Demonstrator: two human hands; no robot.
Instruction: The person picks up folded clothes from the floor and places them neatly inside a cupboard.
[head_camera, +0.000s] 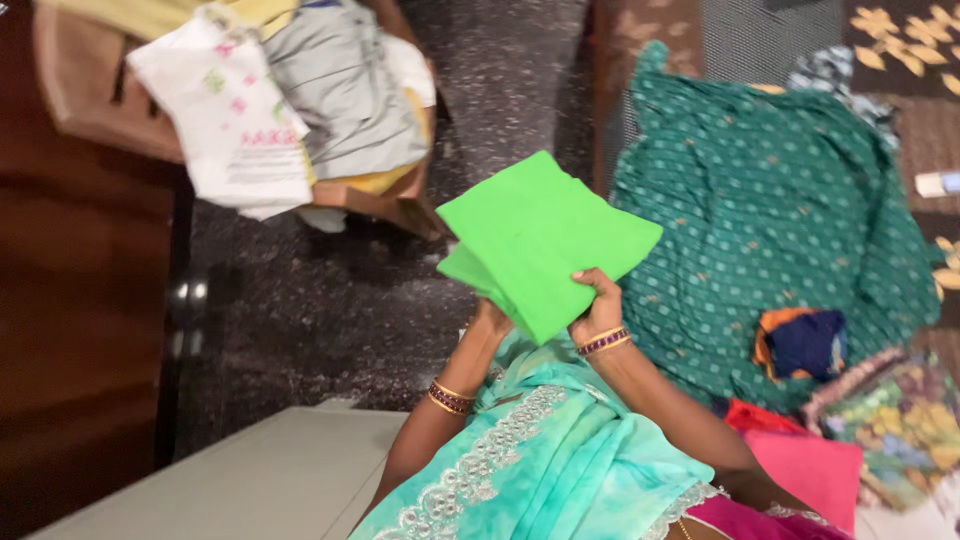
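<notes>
A folded green cloth (545, 240) is held up over the dark floor (300, 310). The right hand (598, 312) pinches its bottom edge, and the left hand (490, 322) grips it from below. Beside it lies a big spotted green cloth (780, 210). A chair (385, 200) piled with clothes (290, 95) stands near.

Bare dark floor (330, 300) ahead, clothes pile (290, 95) beyond — green patterned fabric (770, 220) crowding one side

Home, folded clothes (300, 90), patterned rug (900, 50)
</notes>
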